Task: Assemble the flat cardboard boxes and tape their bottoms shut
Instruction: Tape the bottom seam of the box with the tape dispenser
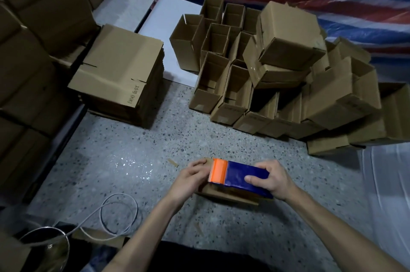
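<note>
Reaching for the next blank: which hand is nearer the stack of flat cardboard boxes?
Left. The left hand, at the orange end of the tape dispenser, is toward the stack of flat cardboard boxes; the right hand grips its blue body, farther off.

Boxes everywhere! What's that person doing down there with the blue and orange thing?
A person is taping a small box on the floor. Their right hand grips the blue and orange tape dispenser, which lies along the box, while the left hand holds the box's end by the orange cutter. A stack of flat cardboard waits to the left, and a pile of assembled boxes sits beyond.
</note>
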`<state>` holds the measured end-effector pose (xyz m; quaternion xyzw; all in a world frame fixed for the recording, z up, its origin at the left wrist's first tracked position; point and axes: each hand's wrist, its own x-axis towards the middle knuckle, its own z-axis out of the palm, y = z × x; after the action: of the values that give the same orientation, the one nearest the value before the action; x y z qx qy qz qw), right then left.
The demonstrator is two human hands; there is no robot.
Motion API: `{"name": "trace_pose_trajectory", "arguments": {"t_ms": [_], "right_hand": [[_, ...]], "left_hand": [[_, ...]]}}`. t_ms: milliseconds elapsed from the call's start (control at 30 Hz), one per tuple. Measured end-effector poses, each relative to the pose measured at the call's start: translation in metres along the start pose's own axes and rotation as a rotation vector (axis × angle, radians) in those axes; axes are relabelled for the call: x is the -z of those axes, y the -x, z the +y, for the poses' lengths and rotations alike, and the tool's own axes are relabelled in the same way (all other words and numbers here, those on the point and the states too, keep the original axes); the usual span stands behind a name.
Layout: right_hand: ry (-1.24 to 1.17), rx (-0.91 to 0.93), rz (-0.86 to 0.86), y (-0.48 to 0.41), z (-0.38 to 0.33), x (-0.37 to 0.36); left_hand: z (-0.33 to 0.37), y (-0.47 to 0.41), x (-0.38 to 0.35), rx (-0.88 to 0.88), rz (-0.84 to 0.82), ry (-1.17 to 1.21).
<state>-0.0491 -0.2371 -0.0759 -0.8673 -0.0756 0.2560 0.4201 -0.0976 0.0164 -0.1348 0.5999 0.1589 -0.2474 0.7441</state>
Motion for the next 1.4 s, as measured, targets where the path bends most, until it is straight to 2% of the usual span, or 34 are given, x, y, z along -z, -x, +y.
{"name": "trace_pose_trajectory", "arguments": {"t_ms": [300, 467, 633, 733, 833, 967, 1100, 1267, 1400], "right_hand": [[0.011, 0.032, -0.010, 0.001, 0.005, 0.000], [0.001, -0.050, -0.010, -0.005, -0.003, 0.001], [0.057, -0.081, -0.101, -0.010, -0.020, 0.000], [0.089, -0.123, -0.077, -0.005, -0.018, 0.014], [0.187, -0.149, -0.081, 0.002, -0.010, 0.026], [0.329, -0.137, -0.130, 0.001, -0.011, 0.016], [0.458, -0.144, -0.144, -0.004, -0.018, 0.012], [0.512, -0.176, -0.191, -0.011, -0.028, 0.001], [0.482, -0.219, -0.247, -0.017, -0.033, 0.003]], "left_hand": [[-0.003, -0.015, -0.005, 0.091, -0.001, 0.040], [-0.009, -0.016, -0.010, 0.128, 0.175, -0.126], [-0.024, -0.015, 0.004, 0.202, 0.296, 0.062], [-0.037, -0.015, 0.029, 0.275, 0.357, 0.196], [-0.051, -0.016, 0.040, 0.330, 0.322, 0.187], [-0.061, -0.023, 0.032, 0.337, 0.374, 0.189], [-0.068, -0.029, 0.014, 0.280, 0.404, 0.036], [-0.087, -0.023, -0.017, 0.071, 0.424, -0.248], [-0.092, -0.027, -0.020, 0.097, 0.457, -0.324]]}}
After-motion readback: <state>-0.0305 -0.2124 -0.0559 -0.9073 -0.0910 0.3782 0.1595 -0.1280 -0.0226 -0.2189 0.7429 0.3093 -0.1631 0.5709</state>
